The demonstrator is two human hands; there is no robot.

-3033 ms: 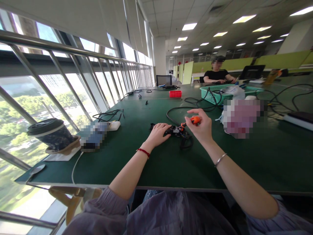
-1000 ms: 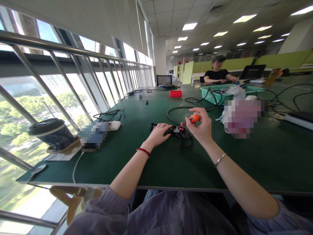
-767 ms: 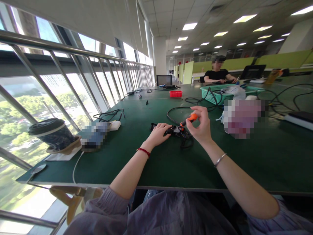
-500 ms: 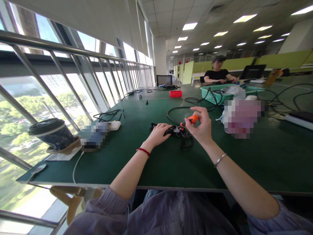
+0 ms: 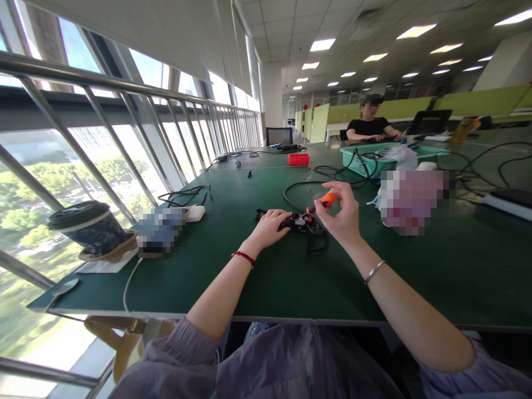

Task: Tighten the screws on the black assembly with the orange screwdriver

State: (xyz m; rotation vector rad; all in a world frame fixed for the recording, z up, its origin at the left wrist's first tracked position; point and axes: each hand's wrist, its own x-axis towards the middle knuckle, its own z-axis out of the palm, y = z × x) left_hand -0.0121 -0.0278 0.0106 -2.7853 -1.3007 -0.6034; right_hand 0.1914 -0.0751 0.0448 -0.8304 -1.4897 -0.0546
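In the head view, my right hand (image 5: 343, 213) pinches a screwdriver (image 5: 327, 201) with an orange and black handle. The screwdriver slants down to the left, its tip end at a small black device (image 5: 302, 223) lying on the green table. Over the left part of that device, my left hand (image 5: 272, 226) is curled, gripping it against the tabletop. Small silvery and orange bits show on the device, but its exact kind is unclear. A black cable loop (image 5: 318, 242) lies beside it, below the screwdriver. Exactly where the tip touches is too small to make out.
To the right are a blurred pink item (image 5: 411, 199) and a green basket (image 5: 369, 160) with cables. A red tray (image 5: 298, 159) stands farther back. A lidded cup (image 5: 93, 230) and blurred phone-like item (image 5: 164, 230) lie left. A person (image 5: 372, 124) sits across the table (image 5: 233, 282).
The orange screwdriver handle has turned slightly between my right fingers. Both hands and the black device stay in nearly the same place.
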